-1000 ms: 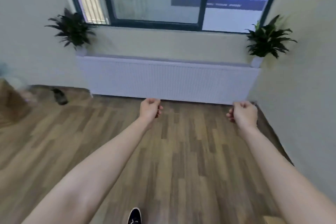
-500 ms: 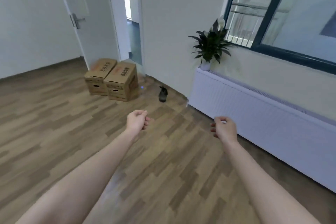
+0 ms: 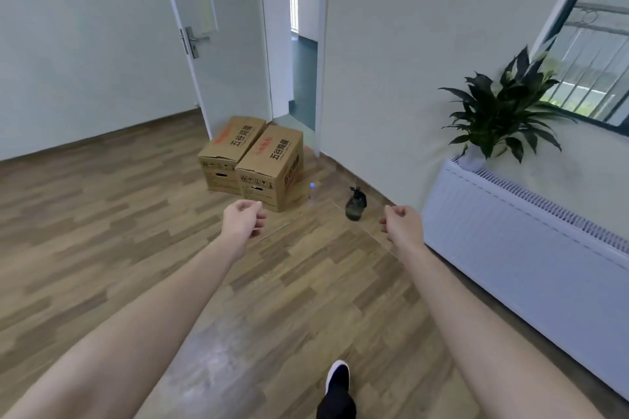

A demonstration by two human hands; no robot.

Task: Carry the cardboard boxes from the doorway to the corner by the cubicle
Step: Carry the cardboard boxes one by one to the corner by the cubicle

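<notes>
Two cardboard boxes sit side by side on the wood floor (image 3: 102, 248) at the doorway, touching: near box (image 3: 272, 170) in front, far box (image 3: 231, 150) behind it against the open door (image 3: 218, 44). Neither lifted yet.

Left hand (image 3: 243, 223) and right hand (image 3: 405, 226) both out front, fingers loosely curled, holding nothing, well short of the boxes. One dark shoe (image 3: 337, 384) mid-step at the bottom edge. Judged step: walking in for a pick-up.

Risks from here:
- Dark bottle (image 3: 355, 204) stands on the floor just right of the near box, and a small clear bottle with a blue cap (image 3: 312, 192) stands between them (blurry, could be something else). A foot or swung box could knock either over.
- Boxes touch each other, so lifting the near one may drag the far one.
- Cut-out handle slots show on the near ends; a grab off the slots could slip.
- Far box is close to the door edge, little finger room there.

Open room: wide bare floor left of the near box, best approach side. Right of it, the white radiator cover (image 3: 510, 248) with a potted plant (image 3: 500, 116) on top narrows the path.
</notes>
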